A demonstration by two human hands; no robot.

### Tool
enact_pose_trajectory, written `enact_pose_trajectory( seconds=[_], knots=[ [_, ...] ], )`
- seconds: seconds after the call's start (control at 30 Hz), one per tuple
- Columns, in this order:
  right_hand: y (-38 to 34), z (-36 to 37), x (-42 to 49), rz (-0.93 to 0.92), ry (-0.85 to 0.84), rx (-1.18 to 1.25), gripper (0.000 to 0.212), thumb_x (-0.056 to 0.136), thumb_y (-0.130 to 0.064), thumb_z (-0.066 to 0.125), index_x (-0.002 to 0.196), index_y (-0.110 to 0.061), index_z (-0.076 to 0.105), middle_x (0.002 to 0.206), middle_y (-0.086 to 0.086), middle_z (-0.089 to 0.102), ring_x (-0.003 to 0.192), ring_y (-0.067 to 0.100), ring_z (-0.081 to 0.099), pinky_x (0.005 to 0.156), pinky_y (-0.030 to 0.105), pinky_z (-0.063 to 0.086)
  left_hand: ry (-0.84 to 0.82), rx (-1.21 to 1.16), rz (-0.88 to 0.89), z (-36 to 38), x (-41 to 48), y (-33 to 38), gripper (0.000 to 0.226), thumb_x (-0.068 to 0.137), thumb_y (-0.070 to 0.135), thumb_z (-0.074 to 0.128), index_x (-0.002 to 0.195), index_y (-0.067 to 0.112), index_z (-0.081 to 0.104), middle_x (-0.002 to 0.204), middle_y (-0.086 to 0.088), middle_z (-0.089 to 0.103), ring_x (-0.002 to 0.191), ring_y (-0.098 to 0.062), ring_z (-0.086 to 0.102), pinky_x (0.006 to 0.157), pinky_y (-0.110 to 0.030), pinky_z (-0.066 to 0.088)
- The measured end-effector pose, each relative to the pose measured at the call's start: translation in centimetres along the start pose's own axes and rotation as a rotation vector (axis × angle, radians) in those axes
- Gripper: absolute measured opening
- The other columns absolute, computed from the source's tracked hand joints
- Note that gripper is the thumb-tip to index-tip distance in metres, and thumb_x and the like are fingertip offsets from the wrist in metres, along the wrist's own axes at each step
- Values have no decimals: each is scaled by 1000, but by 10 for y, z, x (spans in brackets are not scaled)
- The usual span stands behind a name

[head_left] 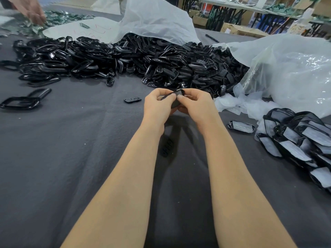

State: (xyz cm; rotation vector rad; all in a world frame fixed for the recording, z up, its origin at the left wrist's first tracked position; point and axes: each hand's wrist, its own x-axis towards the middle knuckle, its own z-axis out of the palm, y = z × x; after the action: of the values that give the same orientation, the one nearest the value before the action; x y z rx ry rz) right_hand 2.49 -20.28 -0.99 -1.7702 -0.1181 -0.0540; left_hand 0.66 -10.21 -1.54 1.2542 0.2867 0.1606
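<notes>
Both my hands meet above the grey cloth at the middle of the view. My left hand (157, 102) and my right hand (194, 102) pinch one small black plastic part (176, 98) between their fingertips; most of it is hidden by my fingers. Behind them a long pile of black plastic frames and button pads (125, 58) spreads across the table. One loose button pad (132, 100) lies left of my hands, another (167, 147) lies under my forearms. Two black frames (23, 101) lie at the left edge.
At right sits a heap of black parts wrapped in white film (300, 140), one wrapped part (240, 126) apart from it. White plastic bags (295, 72) lie behind. Another person's hand (34, 9) reaches at far left. A pen (212, 38) lies far back.
</notes>
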Motion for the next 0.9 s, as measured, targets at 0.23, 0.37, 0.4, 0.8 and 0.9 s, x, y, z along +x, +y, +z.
enact_pose_trajectory(
  seconds=[0.23,0.37,0.4,0.8,0.9],
  knots=[
    [1,0,0,-39,39,-57,19,89,5,56,91,-13,62,76,1,64,71,14,62,70,24,55,-20,-16,-13,0,2,-1,19,94,2,55,84,18,61,85,-1,65,76,-11,66,75,-26,58],
    [2,-1,0,-45,20,-42,19,88,2,58,95,-14,63,77,1,66,71,13,63,67,20,55,-14,-10,-16,-1,4,-2,18,95,3,55,87,18,61,91,-3,65,80,-11,66,70,-22,58],
    [2,-2,0,-48,6,-72,18,88,1,59,95,-16,62,77,1,66,73,15,63,72,26,56,-9,-8,-14,-1,4,-3,17,95,3,55,88,18,61,92,-3,65,81,-11,65,69,-22,57],
    [3,-11,3,82,148,81,22,89,0,59,111,-4,62,78,3,64,65,13,58,63,25,49,-26,104,61,0,1,-4,15,92,6,61,98,19,57,82,-2,66,66,-6,66,66,-21,58],
    [4,-12,3,84,135,59,25,90,-3,58,115,-4,62,80,4,65,67,12,59,67,26,53,-35,155,94,0,-1,-3,20,93,3,58,87,22,57,77,-1,67,65,-6,65,72,-24,58]
  ],
)
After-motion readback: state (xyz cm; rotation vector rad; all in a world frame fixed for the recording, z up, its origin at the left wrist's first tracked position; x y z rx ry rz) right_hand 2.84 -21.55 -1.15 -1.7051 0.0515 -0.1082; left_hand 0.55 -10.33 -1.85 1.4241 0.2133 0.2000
